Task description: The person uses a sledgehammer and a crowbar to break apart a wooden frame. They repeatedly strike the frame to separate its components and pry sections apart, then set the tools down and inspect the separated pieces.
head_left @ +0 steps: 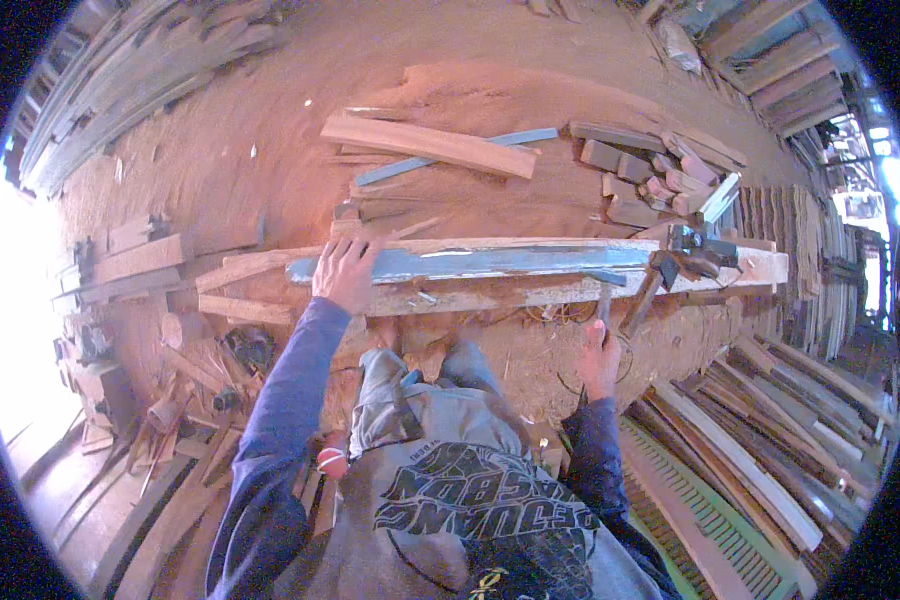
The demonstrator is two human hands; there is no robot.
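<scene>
A long board with worn blue paint lies crosswise in front of me on pale wooden beams. My left hand is closed over its left end, the fingers reaching across to the far edge. In my right hand I grip a hammer by its handle. The hammer's head is over the near edge of the board, toward its right end; whether it touches the wood I cannot tell. Just right of the hammer, a dark metal tool sits on the beams, its kind unclear.
Beyond the board lie a loose plank and a thin blue strip on sawdust-covered ground. Offcut blocks are heaped at the far right. Lumber and a green slatted panel fill the near right. Wood scraps lie at left.
</scene>
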